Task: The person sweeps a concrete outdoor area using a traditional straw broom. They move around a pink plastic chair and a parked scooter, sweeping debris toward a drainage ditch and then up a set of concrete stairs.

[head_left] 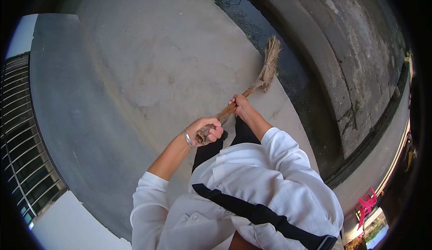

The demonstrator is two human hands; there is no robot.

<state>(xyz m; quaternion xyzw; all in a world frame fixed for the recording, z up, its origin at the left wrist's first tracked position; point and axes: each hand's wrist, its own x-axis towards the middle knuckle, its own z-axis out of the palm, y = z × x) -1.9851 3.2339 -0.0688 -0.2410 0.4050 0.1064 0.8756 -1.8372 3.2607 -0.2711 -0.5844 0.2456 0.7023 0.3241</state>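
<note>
A straw broom point(269, 64) slants up to the right across the concrete in front of me. Its bristles reach out past the pavement edge, over a dark water channel. My left hand point(206, 131), with a silver bangle at the wrist, is closed round the thick, frayed butt end of the handle. Farther along, my right hand point(240, 104) grips the brown shaft below the bristle head. Both sleeves are white and pushed up. The fingers' undersides are hidden.
Grey concrete pavement point(148, 56) runs along the water channel point(252, 13), with a stone wall point(342, 38) on its far side. A grey building wall point(58, 97) with a barred window point(27, 142) stands at left. A pink plastic chair point(366, 204) is at lower right.
</note>
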